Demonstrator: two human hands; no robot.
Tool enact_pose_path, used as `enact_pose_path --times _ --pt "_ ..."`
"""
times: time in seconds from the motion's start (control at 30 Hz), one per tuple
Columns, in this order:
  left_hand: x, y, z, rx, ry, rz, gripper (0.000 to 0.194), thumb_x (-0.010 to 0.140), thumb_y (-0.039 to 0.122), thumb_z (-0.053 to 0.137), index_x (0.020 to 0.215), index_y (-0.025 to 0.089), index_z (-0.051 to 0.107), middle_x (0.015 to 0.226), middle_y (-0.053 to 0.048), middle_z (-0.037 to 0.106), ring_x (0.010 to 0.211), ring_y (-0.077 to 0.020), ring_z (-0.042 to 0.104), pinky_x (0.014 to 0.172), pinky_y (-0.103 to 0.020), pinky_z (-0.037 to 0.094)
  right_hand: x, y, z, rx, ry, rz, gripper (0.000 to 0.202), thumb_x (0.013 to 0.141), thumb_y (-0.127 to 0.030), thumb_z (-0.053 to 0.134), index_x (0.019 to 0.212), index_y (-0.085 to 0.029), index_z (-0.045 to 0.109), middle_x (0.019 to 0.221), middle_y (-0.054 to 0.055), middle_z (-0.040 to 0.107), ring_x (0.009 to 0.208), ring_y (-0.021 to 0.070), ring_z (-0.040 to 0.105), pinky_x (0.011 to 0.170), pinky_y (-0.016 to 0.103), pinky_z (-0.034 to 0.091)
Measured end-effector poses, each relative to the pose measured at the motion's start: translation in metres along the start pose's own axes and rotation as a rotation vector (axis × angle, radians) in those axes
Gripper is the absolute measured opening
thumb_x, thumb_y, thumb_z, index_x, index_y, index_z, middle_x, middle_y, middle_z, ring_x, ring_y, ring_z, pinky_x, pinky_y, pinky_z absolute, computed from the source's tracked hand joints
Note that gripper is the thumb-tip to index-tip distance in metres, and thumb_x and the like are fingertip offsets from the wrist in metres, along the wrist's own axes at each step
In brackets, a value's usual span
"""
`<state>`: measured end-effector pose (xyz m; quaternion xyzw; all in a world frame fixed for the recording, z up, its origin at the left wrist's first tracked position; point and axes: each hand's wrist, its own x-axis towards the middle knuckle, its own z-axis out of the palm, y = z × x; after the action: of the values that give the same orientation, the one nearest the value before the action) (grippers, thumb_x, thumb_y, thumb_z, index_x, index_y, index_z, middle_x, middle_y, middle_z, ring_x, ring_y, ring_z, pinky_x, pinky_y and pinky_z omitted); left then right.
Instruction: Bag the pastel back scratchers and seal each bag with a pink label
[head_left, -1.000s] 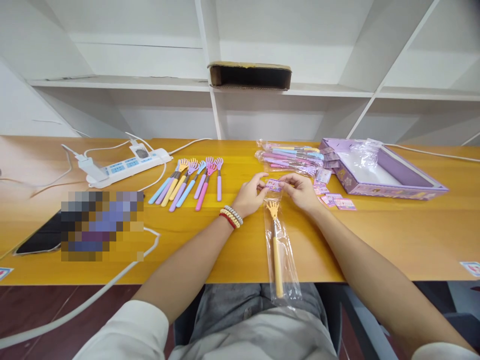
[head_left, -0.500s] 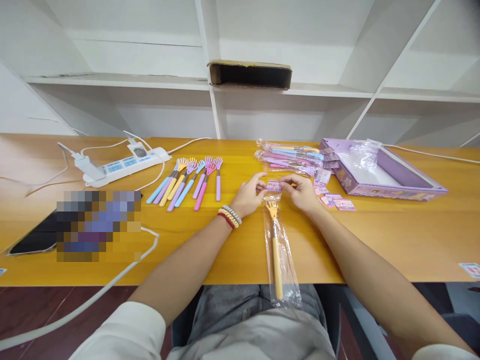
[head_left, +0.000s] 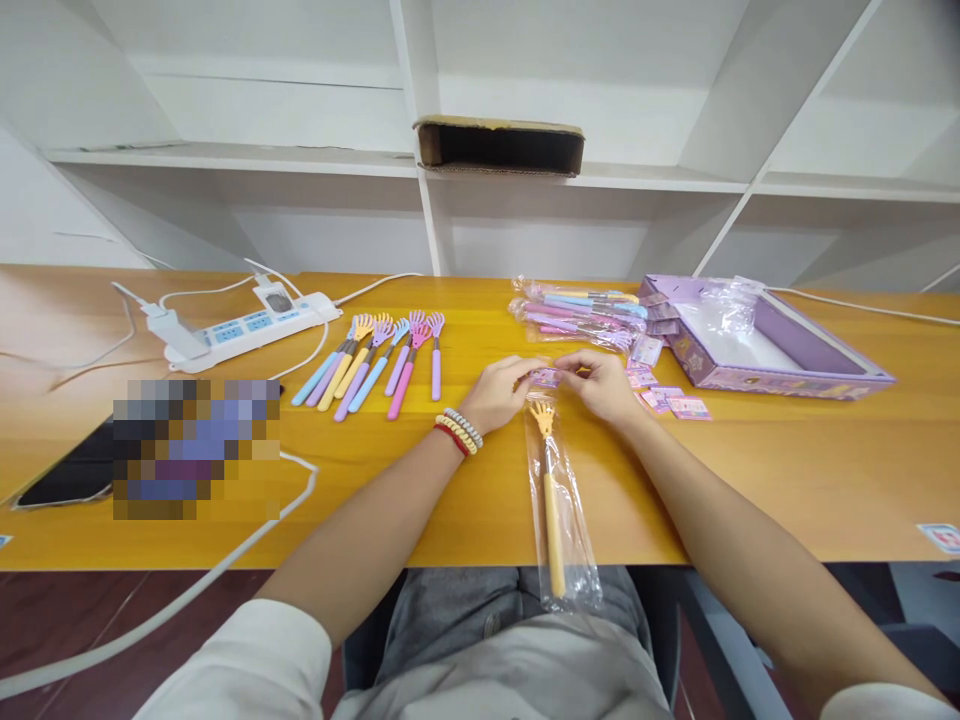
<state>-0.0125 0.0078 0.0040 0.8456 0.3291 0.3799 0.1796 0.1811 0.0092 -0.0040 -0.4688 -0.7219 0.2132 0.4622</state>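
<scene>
Between my hands is a small purple printed card [head_left: 545, 378] at the top of a clear plastic bag [head_left: 577, 540]. My left hand [head_left: 498, 392] pinches the card's left end, with its index finger stretched along the top edge. At the right end, my right hand [head_left: 600, 385] grips the card between thumb and fingers. Inside the bag lies a yellow back scratcher [head_left: 553, 520], its hand-shaped head towards the card and its handle reaching past the table's front edge. The fingertips partly cover the card.
Several loose back scratchers [head_left: 363, 375] lie to the left, near a white power strip [head_left: 247, 335]. Bagged back scratchers [head_left: 577, 310] are piled behind my right hand, beside loose printed cards [head_left: 664, 400] and a purple box [head_left: 787, 382]. A tablet-like device [head_left: 67, 465] lies far left.
My left index finger has come down onto the card's top edge, and the fingers of both hands are closer together. The bagged back scratcher stays almost where it was.
</scene>
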Motion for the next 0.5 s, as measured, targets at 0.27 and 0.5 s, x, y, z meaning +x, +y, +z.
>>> enact_pose_path --times 0.27,0.5 --pt "-0.0019 0.0014 0.0018 0.075 -0.062 0.007 0.039 0.082 0.021 0.046 0.120 0.022 0.053 0.107 -0.005 0.056 0.099 -0.0162 0.053 0.092 -0.030 0.041 0.0008 -0.0014 -0.0004 0.146 -0.021 0.042 0.020 0.075 -0.032 0.058 0.085 -0.018 0.070 0.082 0.005 0.068 0.073 0.0171 0.061 0.065 0.030 0.047" --pt "-0.0033 0.0023 0.0031 0.106 -0.105 -0.008 0.046 0.076 0.016 0.047 0.121 0.021 0.051 0.116 -0.005 0.049 0.105 -0.0175 0.050 0.097 -0.030 0.038 0.0017 -0.0022 -0.0021 0.098 0.042 0.018 0.020 0.075 -0.031 0.060 0.086 -0.019 0.070 0.083 0.004 0.069 0.077 0.0178 0.062 0.073 0.032 0.049"
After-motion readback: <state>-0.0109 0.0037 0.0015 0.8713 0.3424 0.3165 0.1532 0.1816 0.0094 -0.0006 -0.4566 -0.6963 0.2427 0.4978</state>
